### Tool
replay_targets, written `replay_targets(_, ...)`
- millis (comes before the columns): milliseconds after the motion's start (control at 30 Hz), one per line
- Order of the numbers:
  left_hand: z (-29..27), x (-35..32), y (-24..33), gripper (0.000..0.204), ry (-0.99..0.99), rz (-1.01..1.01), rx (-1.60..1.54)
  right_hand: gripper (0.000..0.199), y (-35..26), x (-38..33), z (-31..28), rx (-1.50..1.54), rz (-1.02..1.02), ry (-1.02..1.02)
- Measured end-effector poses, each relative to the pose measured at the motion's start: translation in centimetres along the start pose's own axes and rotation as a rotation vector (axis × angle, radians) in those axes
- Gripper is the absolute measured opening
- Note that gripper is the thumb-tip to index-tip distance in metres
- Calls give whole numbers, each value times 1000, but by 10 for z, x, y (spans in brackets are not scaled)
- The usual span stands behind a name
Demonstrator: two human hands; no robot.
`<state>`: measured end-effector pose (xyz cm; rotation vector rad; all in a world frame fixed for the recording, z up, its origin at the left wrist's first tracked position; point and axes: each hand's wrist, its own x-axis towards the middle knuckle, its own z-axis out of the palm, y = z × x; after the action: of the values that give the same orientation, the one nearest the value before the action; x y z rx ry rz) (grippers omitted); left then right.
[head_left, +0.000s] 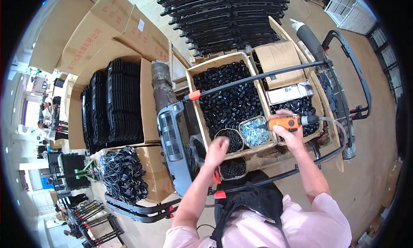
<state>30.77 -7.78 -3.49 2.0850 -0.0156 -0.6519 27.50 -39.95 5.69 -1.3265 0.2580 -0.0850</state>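
Observation:
My right hand (289, 134) is wrapped round an orange power screwdriver (283, 122), held level above the wooden bin with its dark tip pointing left. Just under that tip is a small tub of silver screws (255, 133). My left hand (218, 150), its fingers curled together, hovers at the near left rim of a round tub of small black parts (231, 140); whatever it pinches is too small to make out. Around both arms lies a black tubular frame (262, 78) with red end pieces, joined at the left to a grey slotted panel (173, 145).
The wooden bin (262, 93) holds many black plastic caps (228, 95) and a cardboard box (282, 63). A cable or hose (340, 124) trails from the screwdriver. Left are cartons of black panels (122, 104) and a heap of cables (122, 175). Stacked black frames (228, 20) stand beyond.

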Motion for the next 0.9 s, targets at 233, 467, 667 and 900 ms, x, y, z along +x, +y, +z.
replay_targets(233,-11,180,10,60,502,152,609,55,19,-10,-23,-47,110,7)
replay_targets(467,-18,258,6,52,563,226,857,56,13,-12,-43,-63,146,61)
replay_targets(667,12,219,-10,37,430,201,705,55,22,5,-39,-51,180,86)
replay_targets(900,-11,216,2,29,529,348,589,55,55,34,-6,-38,104,-20)
